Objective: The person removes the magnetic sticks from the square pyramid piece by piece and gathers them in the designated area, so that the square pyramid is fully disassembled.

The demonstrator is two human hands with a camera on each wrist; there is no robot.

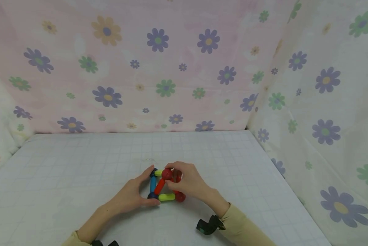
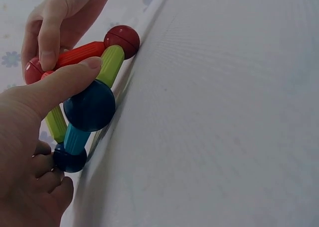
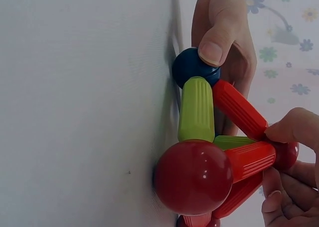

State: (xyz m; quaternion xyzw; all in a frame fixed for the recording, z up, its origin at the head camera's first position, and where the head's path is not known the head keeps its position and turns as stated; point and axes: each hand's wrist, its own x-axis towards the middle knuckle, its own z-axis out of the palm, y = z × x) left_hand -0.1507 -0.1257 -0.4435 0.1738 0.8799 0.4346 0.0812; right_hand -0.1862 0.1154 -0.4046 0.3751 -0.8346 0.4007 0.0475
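Observation:
A ball-and-rod building frame, its base lying on the table, stands between both hands. A blue rod (image 1: 153, 184) joins two dark blue balls on its left side. Yellow-green rods (image 1: 167, 197) run to red balls on the right, and red rods (image 3: 240, 107) slope up to a raised red ball (image 1: 167, 174). My left hand (image 1: 127, 196) holds the left side, thumb on the near blue ball (image 2: 90, 107), fingers by the far blue ball (image 2: 70, 158). The raised ball is pinched by my right hand (image 1: 188, 179), which partly hides the frame's right side in the head view.
The frame stands on a white table (image 1: 79, 171) with a faint grid. Flower-printed cloth (image 1: 184, 99) hangs behind it, with more along both sides. A black wrist device (image 1: 208, 225) sits by the right cuff.

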